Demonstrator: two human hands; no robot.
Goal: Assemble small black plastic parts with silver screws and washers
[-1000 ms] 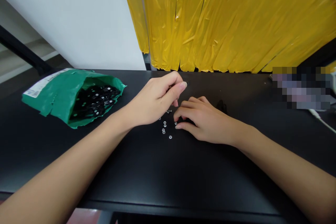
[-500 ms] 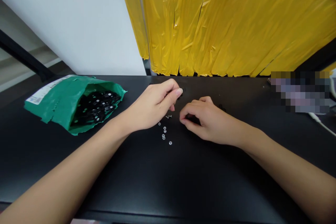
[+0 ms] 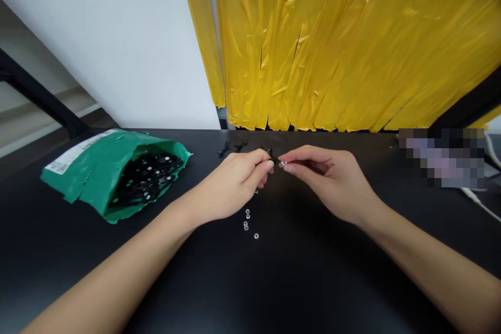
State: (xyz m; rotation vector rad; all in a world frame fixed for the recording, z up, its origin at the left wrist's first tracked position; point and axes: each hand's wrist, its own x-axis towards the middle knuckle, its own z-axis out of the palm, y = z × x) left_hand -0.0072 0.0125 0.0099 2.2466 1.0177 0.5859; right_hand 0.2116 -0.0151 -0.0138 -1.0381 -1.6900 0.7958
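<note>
Nut [image 3: 284,163] sits pinched in my right fingers [image 3: 305,154], just beside the black part [image 3: 275,159] my left fingers [image 3: 260,171] hold, half-hiding a screw [image 3: 256,192]. Loose nuts [image 3: 248,216] lie nearer me, the green bag [image 3: 96,169] left of both.

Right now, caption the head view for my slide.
Left hand holding a small black piece, right hand pinching a small silver piece, both over a smooth black table.
</note>
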